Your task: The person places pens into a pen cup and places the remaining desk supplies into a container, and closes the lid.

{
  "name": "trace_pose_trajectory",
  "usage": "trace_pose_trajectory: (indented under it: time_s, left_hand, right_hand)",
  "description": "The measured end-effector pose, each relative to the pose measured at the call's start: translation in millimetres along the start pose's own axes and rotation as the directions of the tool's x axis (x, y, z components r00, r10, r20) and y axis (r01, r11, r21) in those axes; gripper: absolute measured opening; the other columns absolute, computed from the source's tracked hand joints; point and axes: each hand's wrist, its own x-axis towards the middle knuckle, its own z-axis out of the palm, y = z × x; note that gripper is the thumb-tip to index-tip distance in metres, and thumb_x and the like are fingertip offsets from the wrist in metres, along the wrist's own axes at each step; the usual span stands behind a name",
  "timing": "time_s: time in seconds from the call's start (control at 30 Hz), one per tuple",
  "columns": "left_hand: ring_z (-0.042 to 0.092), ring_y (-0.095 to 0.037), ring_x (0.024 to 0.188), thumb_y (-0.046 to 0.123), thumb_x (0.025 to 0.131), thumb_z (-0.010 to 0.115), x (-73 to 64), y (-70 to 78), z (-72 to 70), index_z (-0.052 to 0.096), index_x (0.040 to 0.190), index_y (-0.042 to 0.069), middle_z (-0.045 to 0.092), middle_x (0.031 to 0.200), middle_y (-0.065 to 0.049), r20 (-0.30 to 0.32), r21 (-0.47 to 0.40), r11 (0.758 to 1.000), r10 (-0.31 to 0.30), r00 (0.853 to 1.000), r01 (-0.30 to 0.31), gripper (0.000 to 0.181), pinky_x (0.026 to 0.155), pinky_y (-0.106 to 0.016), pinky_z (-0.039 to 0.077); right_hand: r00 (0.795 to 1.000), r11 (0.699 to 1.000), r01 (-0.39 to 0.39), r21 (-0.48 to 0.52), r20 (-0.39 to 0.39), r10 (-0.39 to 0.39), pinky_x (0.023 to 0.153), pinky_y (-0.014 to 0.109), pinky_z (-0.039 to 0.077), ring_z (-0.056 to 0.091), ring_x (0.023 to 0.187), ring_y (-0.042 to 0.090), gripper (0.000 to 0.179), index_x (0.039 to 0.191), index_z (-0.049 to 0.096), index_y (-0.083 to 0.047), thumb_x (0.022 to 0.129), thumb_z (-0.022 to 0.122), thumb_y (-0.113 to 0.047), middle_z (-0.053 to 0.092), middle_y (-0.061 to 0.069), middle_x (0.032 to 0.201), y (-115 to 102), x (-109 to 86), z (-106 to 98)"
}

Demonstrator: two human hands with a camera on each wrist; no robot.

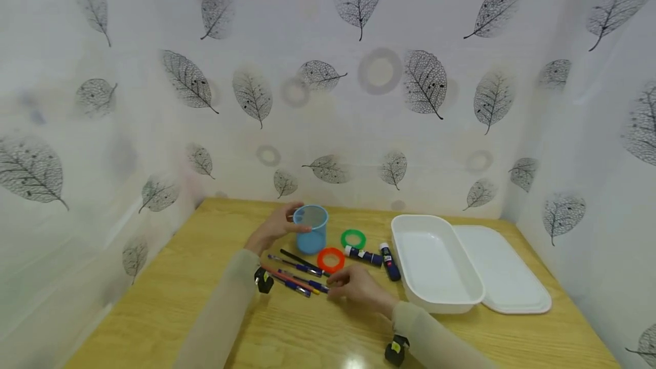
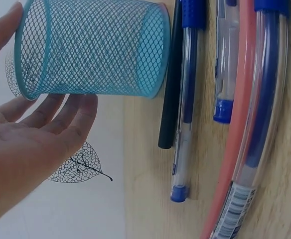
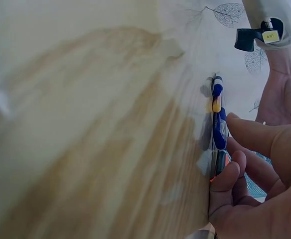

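My left hand [image 1: 277, 225] holds a light blue mesh pen cup [image 1: 311, 238], thumb at the near side of its rim and fingers behind. In the left wrist view, the fingers [image 2: 80, 112] lie along the mesh wall. My right hand [image 1: 361, 288] is low over the table at the capped ends of several pens. Thumb and forefinger stand on either side of a blue gel pen's cap [image 3: 220, 132], pinching it. The pens lie in a loose row with a black pencil [image 2: 169, 99] and a pink pencil [image 2: 241, 94] among them.
A red tape roll [image 1: 331, 261] and a green tape roll [image 1: 353, 239] lie right of the cup. Two glue sticks, one [image 1: 364, 255] near the red roll and another [image 1: 390, 262], lie beside a white tray [image 1: 438, 303]. A white lid [image 1: 512, 278] lies at far right.
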Motion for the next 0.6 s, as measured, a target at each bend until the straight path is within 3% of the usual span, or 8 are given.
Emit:
trace_pose_trajectory:
  time_s: [0.23, 0.6]
  left_hand:
    - [0.042, -0.043, 0.134, 0.022, 0.08, 0.082, 2.7, -0.7, -2.6, 0.03, 0.153, 0.008, 0.045, 0.144, -0.027, 0.04, 0.01, 1.0, -0.022, 0.999, 0.022, 0.09, 0.109, -0.057, 0.038]
    - [0.044, -0.04, 0.134, 0.025, 0.08, 0.082, 4.3, 1.1, -3.4, 0.036, 0.15, 0.012, 0.048, 0.144, -0.021, 0.028, 0.073, 0.997, -0.029, 0.999, 0.027, 0.085, 0.109, -0.058, 0.038]
  right_hand:
    - [0.999, 0.998, 0.002, -0.059, -0.039, -0.005, 0.065, 0.021, 0.044, 0.054, 0.077, 0.011, 0.022, 0.097, 0.077, -0.005, 0.079, 0.081, -0.017, 0.071, 0.002, 0.089, 1.6, 3.6, 4.2]
    - [0.997, 0.991, 0.05, -0.121, -0.057, -0.058, 0.065, 0.02, 0.049, 0.059, 0.076, 0.005, 0.016, 0.091, 0.079, -0.006, 0.078, 0.082, -0.016, 0.076, 0.003, 0.089, 2.9, 5.4, 4.9]
